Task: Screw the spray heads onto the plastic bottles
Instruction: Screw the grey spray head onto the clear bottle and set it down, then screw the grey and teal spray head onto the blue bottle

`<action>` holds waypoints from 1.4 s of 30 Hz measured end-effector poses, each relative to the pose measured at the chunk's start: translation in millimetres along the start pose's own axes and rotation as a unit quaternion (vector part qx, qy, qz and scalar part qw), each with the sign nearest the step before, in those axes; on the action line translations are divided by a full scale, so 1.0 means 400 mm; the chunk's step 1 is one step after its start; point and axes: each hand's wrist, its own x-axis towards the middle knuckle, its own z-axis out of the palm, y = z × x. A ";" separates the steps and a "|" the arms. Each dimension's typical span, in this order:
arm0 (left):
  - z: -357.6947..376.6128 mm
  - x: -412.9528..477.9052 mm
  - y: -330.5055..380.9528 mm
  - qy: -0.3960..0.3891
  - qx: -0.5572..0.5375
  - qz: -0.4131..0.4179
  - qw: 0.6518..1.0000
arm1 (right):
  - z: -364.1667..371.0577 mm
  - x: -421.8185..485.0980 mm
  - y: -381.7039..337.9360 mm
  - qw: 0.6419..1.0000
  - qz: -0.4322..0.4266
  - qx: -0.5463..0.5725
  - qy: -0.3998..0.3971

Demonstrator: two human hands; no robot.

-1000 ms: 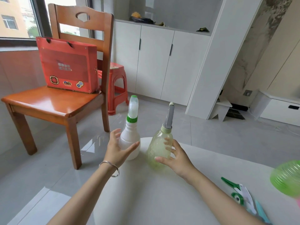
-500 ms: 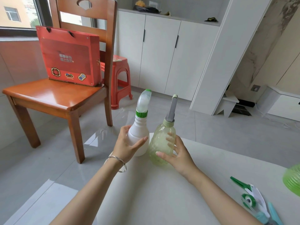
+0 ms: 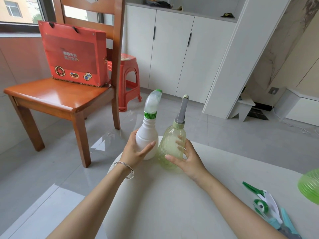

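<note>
White plastic forms the bottle [image 3: 146, 142] that the left hand [image 3: 136, 152] holds around its lower body, near the far edge of the bench [image 3: 172, 204]. Its spray head [image 3: 152, 102] with the green collar already sits on the neck. Just beside it, the right hand [image 3: 188, 159] wraps the clear green bottle [image 3: 172, 147], which carries a grey spray head [image 3: 182, 109]. Both bottles lean a little and seem barely to touch each other. I think the risk is the bench edge: if a hand lets go while a bottle is tilted, it can tip and fall to the floor. More loose spray heads [image 3: 265, 206] and a green bottle [image 3: 310, 187] wait at the right.
</note>
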 end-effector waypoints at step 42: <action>0.573 -0.450 0.397 -0.164 0.069 0.066 0.982 | -0.697 -0.609 -0.194 0.929 -0.141 -0.238 0.247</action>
